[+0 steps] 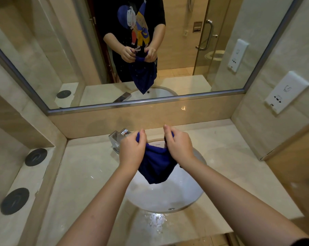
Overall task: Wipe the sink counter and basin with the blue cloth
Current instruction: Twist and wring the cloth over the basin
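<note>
The blue cloth [156, 164] hangs in the air above the white round basin [164, 196], bunched along its top edge and drooping to a point. My left hand [132, 150] grips the cloth's left upper edge, and my right hand [178, 146] grips its right upper edge. Both hands are held just in front of the chrome faucet [119, 137]. The beige stone counter [82, 174] surrounds the basin, with water drops [153, 222] on its front strip.
A wide mirror [79, 50] above the backsplash reflects the person and the cloth. Two dark round discs [35, 157] [15, 201] lie on a raised ledge at the left. A white wall socket plate [286, 92] sits on the right wall.
</note>
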The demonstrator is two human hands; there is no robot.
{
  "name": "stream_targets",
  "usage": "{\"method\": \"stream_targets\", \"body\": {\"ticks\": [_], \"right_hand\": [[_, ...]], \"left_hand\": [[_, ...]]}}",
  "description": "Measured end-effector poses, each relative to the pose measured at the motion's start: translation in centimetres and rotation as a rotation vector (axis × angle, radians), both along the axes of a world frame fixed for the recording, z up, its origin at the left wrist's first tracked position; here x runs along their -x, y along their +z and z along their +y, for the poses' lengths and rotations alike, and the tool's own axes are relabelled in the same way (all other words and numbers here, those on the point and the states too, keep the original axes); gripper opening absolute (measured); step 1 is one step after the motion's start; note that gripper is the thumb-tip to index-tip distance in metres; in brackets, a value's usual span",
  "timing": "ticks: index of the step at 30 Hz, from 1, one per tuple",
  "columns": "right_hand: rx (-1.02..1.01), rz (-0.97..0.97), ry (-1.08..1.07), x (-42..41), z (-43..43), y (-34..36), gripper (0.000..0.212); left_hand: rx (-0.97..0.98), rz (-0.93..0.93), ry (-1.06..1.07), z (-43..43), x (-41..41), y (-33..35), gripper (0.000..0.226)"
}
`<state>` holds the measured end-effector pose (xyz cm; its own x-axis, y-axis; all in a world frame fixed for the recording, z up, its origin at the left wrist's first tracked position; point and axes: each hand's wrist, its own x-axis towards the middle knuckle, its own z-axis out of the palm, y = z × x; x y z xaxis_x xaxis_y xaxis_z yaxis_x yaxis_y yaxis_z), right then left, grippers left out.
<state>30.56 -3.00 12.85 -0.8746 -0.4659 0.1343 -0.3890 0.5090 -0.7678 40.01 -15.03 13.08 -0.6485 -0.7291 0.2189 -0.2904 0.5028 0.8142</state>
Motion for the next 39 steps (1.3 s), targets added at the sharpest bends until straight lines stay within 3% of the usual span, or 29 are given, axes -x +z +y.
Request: {"method": "stream_targets", "body": {"ticks": [4,7,10,14,18,23,25,27,30,34,39], "right_hand": [[0.034,0.06,-0.018,1.0,0.9,1.1,0.048],[0.156,0.023,0.024,0.3,-0.2,2.1,0.048],[0.178,0.003,0.095,-0.7,-1.5,2.9,0.041],[0.085,-0.007,0.138,-0.2,-0.6,2.6,0.038],[-0.142,0.086,0.199,1.2,2.8,1.5,0.043],[-0.214,-0.074,0.411,1.5,5.9,0.1,0.045],[-0.2,-0.064,0.438,1.7,5.8,-0.5,0.03],[-0.115,-0.099,0.4,2.1,5.6,-0.5,0.012],[0.049,-0.185,0.325,2.1,4.9,-0.2,0.022],[0.455,-0.282,0.16,0.4,2.6,2.1,0.021],[0.703,-0.367,0.172,-2.0,-1.6,5.2,0.028]], "left_hand": [[0.062,-0.066,0.029,-1.5,-0.5,0.5,0.037],[0.168,-0.121,-0.132,-0.3,0.4,1.3,0.04],[-0.198,-0.037,-0.245,2.7,1.7,1.2,0.053],[-0.26,0.053,-0.129,3.4,2.2,0.0,0.06],[-0.159,0.105,-0.041,2.7,1.7,0.5,0.056],[-0.101,0.135,-0.062,2.6,1.0,1.3,0.052],[-0.077,0.137,-0.071,2.5,0.8,1.5,0.051],[-0.087,0.167,-0.065,2.1,0.4,1.7,0.05],[-0.101,0.198,-0.009,1.2,-0.1,1.5,0.052],[-0.216,0.169,0.002,0.8,-0.3,1.0,0.046],[-0.528,0.14,-0.113,3.0,1.2,-0.7,0.025]]}}
